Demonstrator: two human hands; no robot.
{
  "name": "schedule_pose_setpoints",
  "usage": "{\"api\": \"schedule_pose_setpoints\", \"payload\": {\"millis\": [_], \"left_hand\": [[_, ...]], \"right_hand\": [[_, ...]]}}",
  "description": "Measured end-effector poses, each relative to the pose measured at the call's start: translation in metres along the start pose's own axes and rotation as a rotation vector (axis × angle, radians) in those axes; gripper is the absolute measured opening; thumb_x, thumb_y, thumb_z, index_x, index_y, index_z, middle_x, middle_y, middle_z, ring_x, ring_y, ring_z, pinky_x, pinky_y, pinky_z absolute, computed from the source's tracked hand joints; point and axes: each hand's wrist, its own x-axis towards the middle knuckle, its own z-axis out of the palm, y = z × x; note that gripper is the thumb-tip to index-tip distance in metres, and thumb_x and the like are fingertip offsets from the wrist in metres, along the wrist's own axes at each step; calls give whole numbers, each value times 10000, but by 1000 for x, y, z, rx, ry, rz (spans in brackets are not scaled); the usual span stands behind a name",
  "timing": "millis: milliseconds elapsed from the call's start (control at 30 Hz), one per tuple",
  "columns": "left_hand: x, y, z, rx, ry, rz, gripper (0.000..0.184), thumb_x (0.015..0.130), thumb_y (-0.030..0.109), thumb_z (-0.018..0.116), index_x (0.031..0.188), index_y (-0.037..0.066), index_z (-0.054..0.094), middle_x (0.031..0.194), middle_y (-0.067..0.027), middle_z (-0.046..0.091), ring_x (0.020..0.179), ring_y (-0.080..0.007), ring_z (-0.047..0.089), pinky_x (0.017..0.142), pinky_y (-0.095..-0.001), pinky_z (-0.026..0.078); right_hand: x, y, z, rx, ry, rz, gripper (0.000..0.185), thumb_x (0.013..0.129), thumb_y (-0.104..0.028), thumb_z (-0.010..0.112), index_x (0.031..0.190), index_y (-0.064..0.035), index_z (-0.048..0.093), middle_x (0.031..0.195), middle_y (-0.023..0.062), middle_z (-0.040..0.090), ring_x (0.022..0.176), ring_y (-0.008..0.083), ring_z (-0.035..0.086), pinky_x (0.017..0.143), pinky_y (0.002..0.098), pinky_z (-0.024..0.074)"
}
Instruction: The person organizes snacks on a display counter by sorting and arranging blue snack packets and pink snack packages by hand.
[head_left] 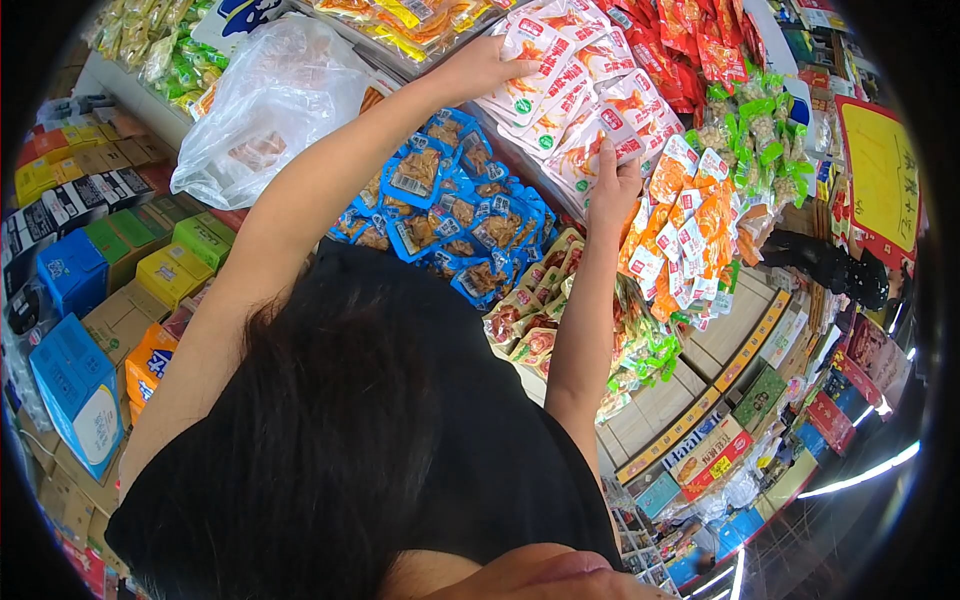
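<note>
White-and-red printed snack packets point(570, 85) lie in an overlapping pile at the top centre. My left hand point(482, 72) is at the pile's left edge, its thumb over a packet and its other fingers partly hidden. On the near right side, my right hand point(612, 185) pinches the edge of a white snack packet point(598, 150) between fingers and thumb. Blue-edged snack packs point(445, 215) fill the section below my left forearm. Orange-and-white packets point(685, 225) lie just right of my right hand.
A clear plastic bag point(275, 110) sits left of my left forearm. Red packets point(690, 45) and green-topped packs point(765, 135) lie at the upper right. Boxes point(75, 270) stand on the left. A yellow sign point(880, 175) stands at the right, near a dark-clothed person point(835, 270).
</note>
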Motion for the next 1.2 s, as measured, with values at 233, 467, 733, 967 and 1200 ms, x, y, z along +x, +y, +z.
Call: {"api": "schedule_pose_setpoints", "payload": {"millis": [233,467,733,967,1200], "left_hand": [[-3,5,0,-2,-8,3,302,901,247,661,1070,-4,646,950,-77,701,786,-126,658,705,-292,532],[-1,2,-1,44,-1,14,299,899,252,662,1061,1,651,929,-74,705,791,-125,658,712,-291,529],[-2,3,0,40,14,17,300,901,261,660,1060,6,655,926,-70,705,767,-121,655,695,-288,527],[1,-1,0,43,6,33,296,906,263,655,1061,10,658,930,-64,705,764,-116,652,685,-285,526],[-2,5,1,29,9,26,298,905,255,657,1070,7,651,932,-67,704,776,-115,657,694,-280,532]], "right_hand": [[1,4,-1,-8,1,3,232,937,-216,618,1031,-5,639,816,-6,613,703,48,504,624,221,408],[0,2,-3,-45,-17,35,234,948,-210,602,1053,-4,635,898,17,636,774,66,529,687,228,422],[0,0,-2,-38,-26,17,238,950,-217,603,1049,-4,635,902,6,631,770,56,516,689,219,415],[0,2,-3,-19,-33,15,242,951,-221,603,1045,1,634,897,5,629,766,52,512,686,218,414],[1,5,-3,-18,-6,2,237,944,-210,610,1050,0,637,875,8,626,749,55,515,660,222,412]]}}
